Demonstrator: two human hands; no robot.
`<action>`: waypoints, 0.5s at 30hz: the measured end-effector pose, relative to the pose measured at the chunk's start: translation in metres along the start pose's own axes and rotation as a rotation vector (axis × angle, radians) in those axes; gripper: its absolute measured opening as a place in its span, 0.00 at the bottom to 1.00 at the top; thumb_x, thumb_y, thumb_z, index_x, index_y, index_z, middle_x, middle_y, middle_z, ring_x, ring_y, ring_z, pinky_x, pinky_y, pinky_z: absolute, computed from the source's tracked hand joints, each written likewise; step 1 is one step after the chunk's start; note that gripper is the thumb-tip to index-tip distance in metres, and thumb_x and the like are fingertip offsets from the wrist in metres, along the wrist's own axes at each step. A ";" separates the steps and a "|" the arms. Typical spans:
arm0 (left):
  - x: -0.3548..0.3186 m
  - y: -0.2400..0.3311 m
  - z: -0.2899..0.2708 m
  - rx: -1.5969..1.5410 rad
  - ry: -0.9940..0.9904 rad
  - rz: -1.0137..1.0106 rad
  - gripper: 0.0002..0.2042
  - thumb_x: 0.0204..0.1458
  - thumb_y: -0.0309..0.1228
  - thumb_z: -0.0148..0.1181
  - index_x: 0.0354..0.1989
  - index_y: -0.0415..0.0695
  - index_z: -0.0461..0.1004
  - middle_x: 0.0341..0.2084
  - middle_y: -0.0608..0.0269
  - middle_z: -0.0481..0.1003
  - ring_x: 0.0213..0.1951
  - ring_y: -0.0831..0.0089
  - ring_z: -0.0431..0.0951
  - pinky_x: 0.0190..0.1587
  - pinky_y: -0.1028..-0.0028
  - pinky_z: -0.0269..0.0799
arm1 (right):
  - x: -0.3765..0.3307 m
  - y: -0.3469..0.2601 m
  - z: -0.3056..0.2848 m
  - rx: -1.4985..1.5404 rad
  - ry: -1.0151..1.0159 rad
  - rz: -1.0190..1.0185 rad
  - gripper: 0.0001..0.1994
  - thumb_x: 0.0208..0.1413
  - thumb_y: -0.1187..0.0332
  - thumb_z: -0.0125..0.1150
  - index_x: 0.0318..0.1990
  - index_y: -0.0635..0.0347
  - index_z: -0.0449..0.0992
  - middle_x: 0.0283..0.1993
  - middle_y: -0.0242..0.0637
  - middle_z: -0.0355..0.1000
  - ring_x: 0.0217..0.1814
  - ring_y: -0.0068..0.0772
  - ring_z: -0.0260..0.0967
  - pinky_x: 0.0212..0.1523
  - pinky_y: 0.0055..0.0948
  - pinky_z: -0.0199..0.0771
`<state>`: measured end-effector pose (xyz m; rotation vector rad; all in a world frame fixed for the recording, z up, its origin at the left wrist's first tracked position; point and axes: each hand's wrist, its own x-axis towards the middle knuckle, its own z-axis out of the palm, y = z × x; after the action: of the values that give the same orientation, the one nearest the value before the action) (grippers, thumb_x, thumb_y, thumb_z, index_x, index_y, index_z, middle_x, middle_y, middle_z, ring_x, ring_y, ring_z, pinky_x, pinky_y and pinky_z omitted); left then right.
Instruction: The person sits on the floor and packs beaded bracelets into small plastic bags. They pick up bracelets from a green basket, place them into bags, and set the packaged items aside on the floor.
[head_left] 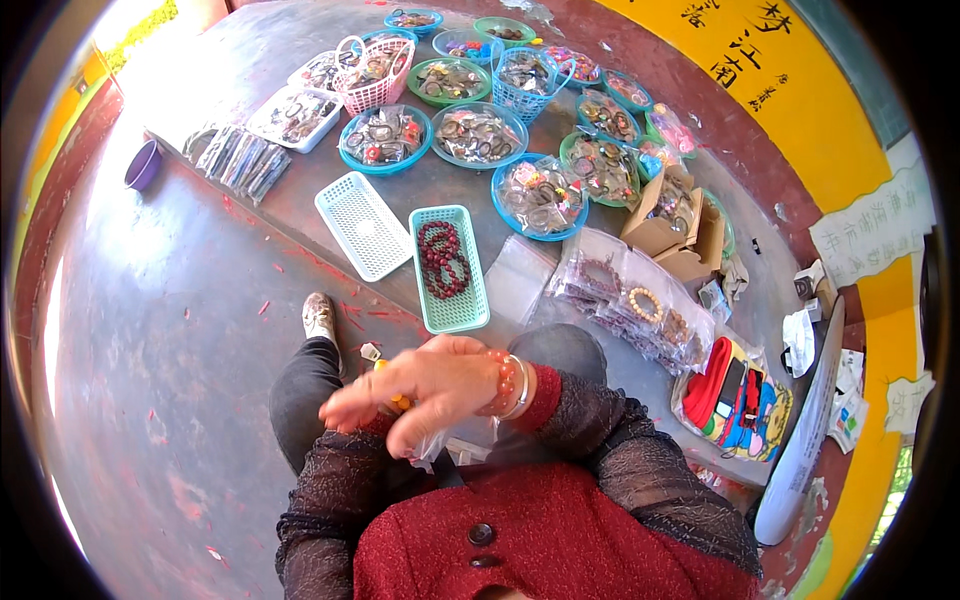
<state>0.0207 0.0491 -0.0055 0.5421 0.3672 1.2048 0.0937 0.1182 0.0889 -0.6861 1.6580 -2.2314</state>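
My right hand [440, 388] reaches across in front of my body, fingers stretched out to the left and thumb apart, lying over my left wrist. Orange beads [506, 378] and a silver bangle [522, 388] circle the right wrist. Yellow beads [400, 401] show between its fingers and thumb, by my left cuff. My left hand is mostly hidden behind the right, its fingers unclear. Clear plastic [430, 445] shows below the right thumb. Ahead, a pale green basket [450, 318] holds dark red bead bracelets [443, 260].
A white basket [362, 226] stands left of the green one. Bagged bracelets [630, 300] lie to the right, near a colourful bag [735, 400]. Behind are several trinket-filled basins [480, 135] and a cardboard box [665, 215]. A purple bowl [144, 166] sits far left.
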 end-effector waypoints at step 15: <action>0.010 0.000 0.007 0.442 0.417 0.266 0.13 0.51 0.20 0.56 0.46 0.39 0.69 0.36 0.68 0.73 0.34 0.83 0.74 0.38 0.84 0.70 | -0.037 0.037 -0.092 0.682 1.367 -0.176 0.12 0.62 0.63 0.46 0.44 0.60 0.72 0.37 0.37 0.75 0.35 0.27 0.73 0.33 0.24 0.72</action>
<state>0.0276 0.0571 0.0009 0.7340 0.9546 1.5059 0.0748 0.2003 0.0245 1.1373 0.9024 -3.3298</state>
